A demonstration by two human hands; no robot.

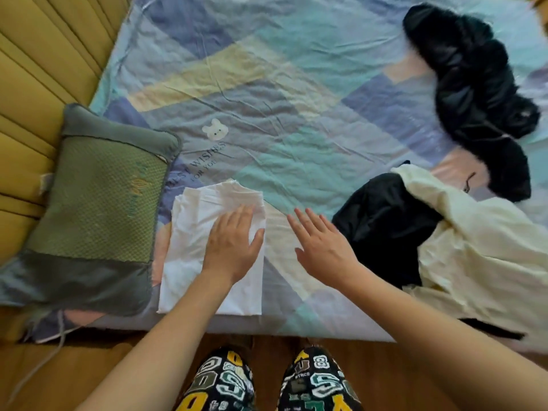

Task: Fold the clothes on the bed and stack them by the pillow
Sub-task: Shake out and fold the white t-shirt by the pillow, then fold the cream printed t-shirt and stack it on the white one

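Folded garment: plain white.
Pillow: olive-green mesh centre, grey border.
Bedsheet: patchwork blocks of blue, teal, pale yellow and pink; white bear motif, dark lettering.
Headboard: mustard yellow, ribbed.
Unfolded garments: cream; black.
Fluffy garment: black.
Trousers: black, with green, yellow and white letters.

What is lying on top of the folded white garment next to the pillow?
Only the left hand rests flat on the folded white garment, fingers straight. No other clothing is stacked on it. Whatever lies beneath the garment is covered; the bedsheet shows around its edges.
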